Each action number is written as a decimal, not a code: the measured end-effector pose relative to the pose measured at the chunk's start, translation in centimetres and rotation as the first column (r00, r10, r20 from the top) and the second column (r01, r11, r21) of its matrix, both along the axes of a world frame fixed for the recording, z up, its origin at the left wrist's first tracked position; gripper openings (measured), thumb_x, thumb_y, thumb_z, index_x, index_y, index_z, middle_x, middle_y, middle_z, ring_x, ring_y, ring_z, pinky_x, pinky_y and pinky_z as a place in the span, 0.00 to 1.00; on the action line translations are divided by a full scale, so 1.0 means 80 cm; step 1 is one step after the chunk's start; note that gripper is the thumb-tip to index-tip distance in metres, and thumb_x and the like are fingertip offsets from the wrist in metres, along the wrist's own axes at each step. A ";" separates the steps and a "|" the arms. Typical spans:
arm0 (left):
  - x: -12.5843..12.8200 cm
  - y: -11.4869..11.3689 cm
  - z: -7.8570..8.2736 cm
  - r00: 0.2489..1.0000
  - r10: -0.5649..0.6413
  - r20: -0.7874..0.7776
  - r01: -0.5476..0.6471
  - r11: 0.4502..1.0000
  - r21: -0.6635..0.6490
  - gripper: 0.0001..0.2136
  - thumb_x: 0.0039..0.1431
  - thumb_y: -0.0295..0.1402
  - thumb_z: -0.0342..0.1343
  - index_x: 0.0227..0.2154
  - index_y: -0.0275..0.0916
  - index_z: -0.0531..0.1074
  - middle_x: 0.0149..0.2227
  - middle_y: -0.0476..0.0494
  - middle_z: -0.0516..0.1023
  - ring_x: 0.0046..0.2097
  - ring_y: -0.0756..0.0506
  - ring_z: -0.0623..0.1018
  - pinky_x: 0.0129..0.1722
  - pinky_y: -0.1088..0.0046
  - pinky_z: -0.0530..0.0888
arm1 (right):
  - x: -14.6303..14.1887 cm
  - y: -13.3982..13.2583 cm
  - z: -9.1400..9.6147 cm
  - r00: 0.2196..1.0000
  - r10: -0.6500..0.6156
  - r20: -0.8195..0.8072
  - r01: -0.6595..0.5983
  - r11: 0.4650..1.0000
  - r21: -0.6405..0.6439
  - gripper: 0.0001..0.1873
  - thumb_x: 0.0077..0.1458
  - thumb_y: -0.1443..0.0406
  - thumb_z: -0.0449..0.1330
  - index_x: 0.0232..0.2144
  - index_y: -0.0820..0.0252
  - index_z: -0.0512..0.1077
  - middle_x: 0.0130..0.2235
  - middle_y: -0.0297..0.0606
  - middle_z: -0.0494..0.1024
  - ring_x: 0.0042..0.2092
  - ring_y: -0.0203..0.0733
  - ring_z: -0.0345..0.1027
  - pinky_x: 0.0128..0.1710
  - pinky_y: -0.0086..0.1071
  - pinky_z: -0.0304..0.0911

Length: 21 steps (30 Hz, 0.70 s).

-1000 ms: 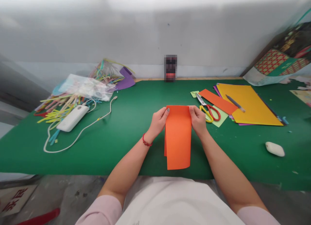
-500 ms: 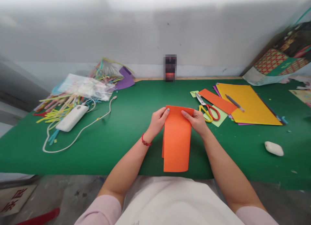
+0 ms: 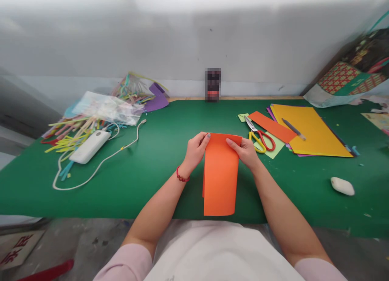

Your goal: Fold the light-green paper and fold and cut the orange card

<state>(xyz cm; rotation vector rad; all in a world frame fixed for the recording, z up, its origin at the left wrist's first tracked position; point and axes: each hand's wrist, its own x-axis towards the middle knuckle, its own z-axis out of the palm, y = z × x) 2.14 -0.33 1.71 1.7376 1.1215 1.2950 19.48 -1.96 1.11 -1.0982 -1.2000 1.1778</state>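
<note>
A sheet of orange paper (image 3: 221, 175) hangs between my hands, folded over at its top, with a second layer showing behind its left edge. My left hand (image 3: 196, 151) pinches the upper left corner between thumb and fingers. At the upper right, my right hand (image 3: 245, 151) grips the fold, its thumb lying on the front face and the fingers hidden behind. Just beyond my right hand lie scissors (image 3: 260, 138) with one red and one yellow handle, over a light green paper (image 3: 276, 148).
An orange strip (image 3: 272, 126) and a grey pen (image 3: 293, 128) rest by stacked yellow paper (image 3: 322, 137). A white case (image 3: 342, 186) sits at right. On the left are a power bank (image 3: 90, 147), its white cable (image 3: 100, 169) and a heap of paper strips (image 3: 65, 141).
Both hands keep hold of the orange paper. The left hand has shifted very slightly up and left, and the paper's lower edge has moved slightly left.
</note>
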 end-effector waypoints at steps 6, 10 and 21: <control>0.000 -0.001 0.001 1.000 -0.011 0.016 0.011 1.000 -0.002 0.18 0.61 0.48 0.46 0.24 0.39 0.64 0.21 0.52 0.61 0.24 0.52 0.60 0.25 0.75 0.59 | 0.000 0.000 0.000 1.000 -0.002 0.013 0.002 1.000 0.007 0.18 0.41 0.50 0.66 0.27 0.59 0.77 0.29 0.37 0.79 0.29 0.41 0.72 0.26 0.33 0.69; 0.001 -0.001 0.002 0.999 -0.022 0.046 0.023 0.999 -0.026 0.19 0.60 0.49 0.46 0.24 0.39 0.64 0.22 0.52 0.61 0.25 0.52 0.61 0.25 0.75 0.60 | 0.000 0.000 0.000 0.999 -0.016 0.030 0.015 1.000 0.022 0.19 0.41 0.49 0.66 0.25 0.59 0.77 0.27 0.37 0.79 0.28 0.41 0.72 0.24 0.33 0.68; 0.003 0.002 -0.001 0.985 -0.120 0.124 0.142 0.973 -0.184 0.21 0.56 0.52 0.49 0.22 0.38 0.63 0.21 0.51 0.62 0.24 0.52 0.61 0.22 0.76 0.59 | -0.005 -0.002 0.006 0.998 -0.039 0.040 0.038 0.999 0.014 0.21 0.38 0.48 0.66 0.24 0.60 0.76 0.26 0.36 0.78 0.26 0.39 0.70 0.23 0.32 0.66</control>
